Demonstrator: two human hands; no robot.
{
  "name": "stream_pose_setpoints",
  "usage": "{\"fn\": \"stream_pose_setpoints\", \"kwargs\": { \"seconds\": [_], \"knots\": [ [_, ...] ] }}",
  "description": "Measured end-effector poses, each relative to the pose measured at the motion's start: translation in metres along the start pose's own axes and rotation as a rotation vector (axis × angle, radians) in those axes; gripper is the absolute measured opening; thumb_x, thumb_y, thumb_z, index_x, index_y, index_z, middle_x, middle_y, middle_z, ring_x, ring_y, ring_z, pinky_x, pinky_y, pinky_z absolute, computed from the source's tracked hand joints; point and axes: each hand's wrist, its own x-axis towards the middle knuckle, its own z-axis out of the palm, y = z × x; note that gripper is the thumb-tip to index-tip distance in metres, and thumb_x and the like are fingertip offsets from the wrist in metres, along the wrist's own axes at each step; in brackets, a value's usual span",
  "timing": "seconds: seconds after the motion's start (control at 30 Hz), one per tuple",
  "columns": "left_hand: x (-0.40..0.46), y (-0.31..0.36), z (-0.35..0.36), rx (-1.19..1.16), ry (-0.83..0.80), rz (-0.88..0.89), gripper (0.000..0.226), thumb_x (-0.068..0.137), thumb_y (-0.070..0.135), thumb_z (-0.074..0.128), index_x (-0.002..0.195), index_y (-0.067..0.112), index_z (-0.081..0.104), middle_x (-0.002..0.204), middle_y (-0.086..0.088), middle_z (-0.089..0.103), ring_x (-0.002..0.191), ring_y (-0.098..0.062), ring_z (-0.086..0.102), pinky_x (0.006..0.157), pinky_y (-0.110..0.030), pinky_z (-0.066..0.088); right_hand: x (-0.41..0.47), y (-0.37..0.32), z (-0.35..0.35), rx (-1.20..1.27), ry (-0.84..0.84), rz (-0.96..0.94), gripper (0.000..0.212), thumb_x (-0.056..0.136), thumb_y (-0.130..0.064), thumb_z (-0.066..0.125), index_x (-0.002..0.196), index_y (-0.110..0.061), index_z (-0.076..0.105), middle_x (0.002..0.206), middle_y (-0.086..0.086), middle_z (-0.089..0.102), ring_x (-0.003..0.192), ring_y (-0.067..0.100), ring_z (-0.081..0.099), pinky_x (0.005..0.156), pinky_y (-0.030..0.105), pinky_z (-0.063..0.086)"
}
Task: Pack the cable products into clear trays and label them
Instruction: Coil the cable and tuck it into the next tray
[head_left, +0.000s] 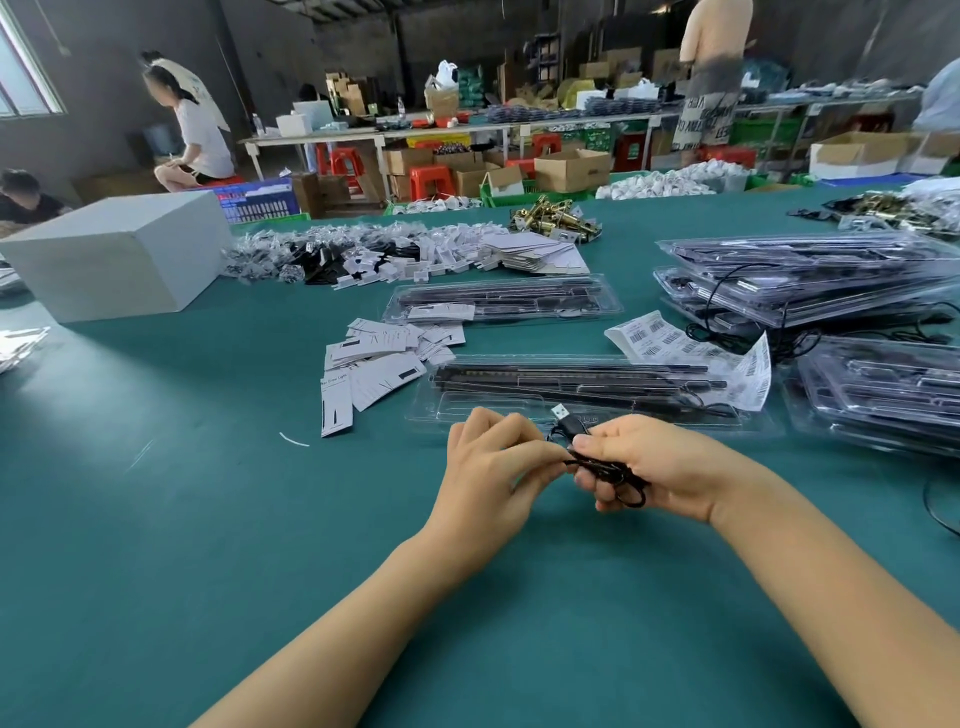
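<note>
A coiled black cable (605, 467), USB plug up, sits just in front of the near clear tray (571, 387), above the green table (208, 519). The right hand (654, 467) curls round the coil; the left hand (493, 467) pinches its end. Left of that tray lie paper cards (374, 358); behind its right end, barcode labels (660, 335); to its right, stacked filled trays (831, 280).

— How much of the black cable (608, 470) shows?

— Only loops; the right hand's (660, 467) fingers (602, 486) cover the coil's middle (its length can't be told).

— The barcode labels (670, 338) beyond the fingers?

— Too small to read. The printed cards (374, 364) up and left, likewise.

— To the right of the fingers?

— The tray stack (883, 395) is cut by the picture's edge, as is another cable (935, 506) on the table (208, 519).
</note>
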Motion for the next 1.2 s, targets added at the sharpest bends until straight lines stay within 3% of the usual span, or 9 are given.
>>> {"fn": "stream_pose_setpoints", "kwargs": {
  "seconds": [0.13,0.33,0.5,0.6,0.7,0.8,0.93,1.07,1.2],
  "knots": [
    [-0.001,0.001,-0.001,-0.039,-0.005,0.036,0.011,0.08,0.021,0.071,0.088,0.02,0.079,0.077,0.009,0.065,0.081,-0.014,0.041,0.067,-0.043,0.042,0.002,0.003,0.006,0.007,-0.033,-0.017,0.026,0.099,-0.021,0.049,0.082,-0.005,0.059,0.066,0.011,0.065,0.047,0.013,0.054,0.044,0.019,0.045],
    [-0.003,0.001,0.0,-0.043,0.077,0.12,0.012,0.079,0.017,0.074,0.09,0.018,0.079,0.078,0.009,0.069,0.078,-0.015,0.046,0.064,-0.043,0.045,0.004,0.005,0.009,0.179,-0.051,0.036,0.029,0.098,-0.019,0.051,0.079,0.0,0.061,0.067,0.015,0.064,0.047,0.018,0.058,0.054,0.028,0.055],
    [-0.005,0.003,0.002,0.126,0.042,0.238,0.021,0.078,0.004,0.072,0.097,0.012,0.076,0.085,0.003,0.068,0.081,-0.019,0.048,0.067,-0.036,0.045,0.006,0.007,0.015,0.188,-0.038,0.049,0.023,0.098,-0.007,0.046,0.085,0.002,0.063,0.072,0.015,0.068,0.062,0.024,0.069,0.06,0.032,0.058],
    [-0.006,0.003,0.0,0.198,0.021,0.32,0.025,0.08,0.002,0.062,0.1,0.009,0.075,0.087,0.001,0.068,0.08,-0.023,0.052,0.069,-0.034,0.044,0.007,0.01,0.014,0.27,-0.052,0.099,0.023,0.099,-0.014,0.048,0.093,0.002,0.063,0.08,0.018,0.067,0.068,0.027,0.069,0.062,0.034,0.058],
    [-0.006,0.006,-0.001,0.217,0.082,0.376,0.016,0.082,0.005,0.069,0.097,0.006,0.076,0.083,0.0,0.07,0.07,-0.026,0.058,0.066,-0.033,0.046,0.008,0.01,0.01,0.377,-0.121,0.144,0.025,0.097,-0.019,0.05,0.092,0.001,0.064,0.083,0.017,0.064,0.07,0.023,0.068,0.064,0.035,0.058],
    [-0.007,0.013,0.0,0.179,0.085,0.406,0.013,0.082,0.008,0.071,0.094,0.004,0.075,0.081,-0.001,0.069,0.069,-0.026,0.058,0.065,-0.035,0.046,0.007,0.007,0.012,0.411,-0.196,0.188,0.018,0.089,-0.01,0.053,0.083,-0.002,0.068,0.072,0.01,0.065,0.061,0.015,0.065,0.059,0.027,0.057],
    [-0.009,0.012,-0.002,0.136,-0.019,0.355,0.018,0.084,0.016,0.064,0.096,0.007,0.074,0.082,-0.005,0.062,0.076,-0.027,0.054,0.069,-0.039,0.043,0.005,0.005,0.019,0.399,-0.234,0.275,0.017,0.064,-0.003,0.054,0.059,-0.008,0.07,0.059,0.002,0.061,0.049,0.01,0.06,0.048,0.019,0.05],
    [-0.009,0.007,-0.003,0.032,-0.021,0.266,0.02,0.086,0.016,0.061,0.1,0.008,0.074,0.082,-0.005,0.061,0.075,-0.026,0.053,0.07,-0.036,0.044,0.008,0.005,0.017,0.469,-0.128,0.316,0.018,0.087,-0.003,0.048,0.08,-0.006,0.063,0.062,0.003,0.055,0.047,0.011,0.054,0.045,0.021,0.048],
    [0.001,-0.013,-0.01,0.085,0.165,-0.07,0.019,0.086,0.011,0.058,0.095,0.007,0.075,0.081,-0.004,0.063,0.078,-0.024,0.053,0.073,-0.037,0.045,0.006,0.005,0.005,0.523,-0.119,0.372,0.031,0.1,-0.013,0.035,0.08,-0.004,0.058,0.06,0.001,0.047,0.043,0.01,0.045,0.042,0.019,0.042]
  ]
}}
